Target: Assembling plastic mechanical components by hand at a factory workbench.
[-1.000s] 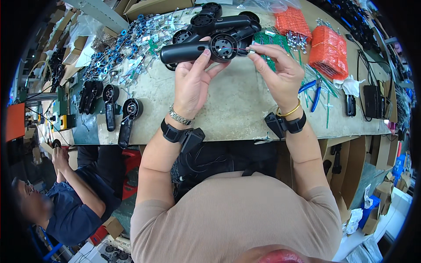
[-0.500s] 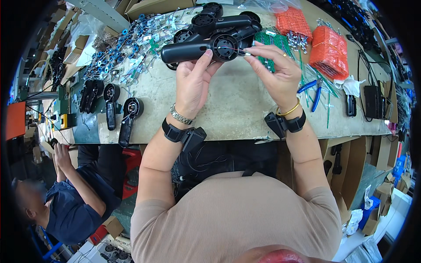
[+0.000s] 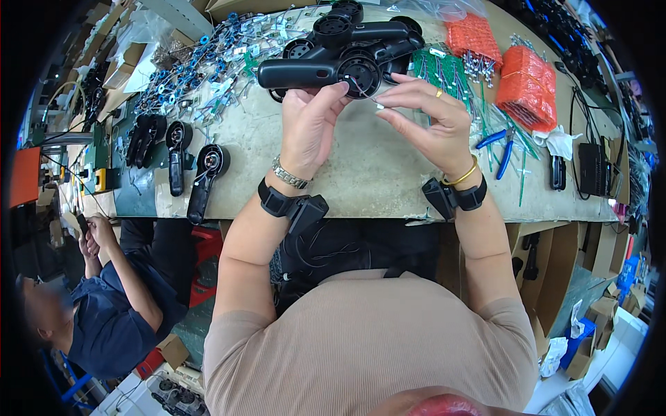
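Observation:
My left hand [image 3: 312,123] is closed around a black plastic housing [image 3: 295,73] with a long handle and a round, slotted head. Its thumb presses at the lower left rim of that head. A thin wire [image 3: 359,89] runs out of the head toward my right hand [image 3: 433,121]. Thumb and index finger there pinch the wire near a small white tip [image 3: 379,106]. Behind the held housing lies a pile of similar black housings [image 3: 378,32]. Two more housings, with open round heads, rest on the table at the left: one [image 3: 177,156] and another [image 3: 208,177].
Loose wired parts [image 3: 201,66] are strewn across the back left. Green circuit boards [image 3: 440,73] and orange-wrapped bundles [image 3: 527,90] lie back right, near blue-handled cutters [image 3: 505,154]. A black box with cables [image 3: 592,165] stands far right. A co-worker [image 3: 114,305] sits at the left.
My left thumb has moved right onto the head's rim. My right fingertips have shifted slightly down and left, and the wire now stretches out past the rim. The co-worker's hands have also moved.

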### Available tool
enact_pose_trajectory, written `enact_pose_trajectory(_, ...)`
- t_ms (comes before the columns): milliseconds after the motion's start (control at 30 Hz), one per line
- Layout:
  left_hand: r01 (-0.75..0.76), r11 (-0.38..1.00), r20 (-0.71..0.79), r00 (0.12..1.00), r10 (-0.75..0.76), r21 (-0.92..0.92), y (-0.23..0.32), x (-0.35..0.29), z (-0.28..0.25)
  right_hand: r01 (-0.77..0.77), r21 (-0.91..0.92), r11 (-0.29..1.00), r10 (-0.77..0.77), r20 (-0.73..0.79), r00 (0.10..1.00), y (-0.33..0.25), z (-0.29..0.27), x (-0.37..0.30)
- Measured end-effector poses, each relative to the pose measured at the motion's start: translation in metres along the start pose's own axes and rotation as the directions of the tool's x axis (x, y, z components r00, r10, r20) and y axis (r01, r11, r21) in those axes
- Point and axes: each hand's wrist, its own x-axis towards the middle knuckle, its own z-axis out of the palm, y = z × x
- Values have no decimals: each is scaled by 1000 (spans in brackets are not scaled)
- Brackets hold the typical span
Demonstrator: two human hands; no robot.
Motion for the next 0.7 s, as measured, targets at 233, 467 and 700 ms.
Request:
enact_pose_trajectory(233, -38, 999, -50, 998, 39, 20, -1, 1, 0, -11, 27, 1000, 11, 10, 1000, -2, 2, 0)
enact_pose_trajectory(467, -6, 998, -82, 997, 12, 61, -2, 1, -1, 5, 30, 1000, -6, 29, 1000, -1, 3, 0)
enact_pose_trajectory(700, 11, 994, -106, 994, 1, 113, -4, 1, -4, -6, 49, 999, 3, 62, 998, -1, 6, -2)
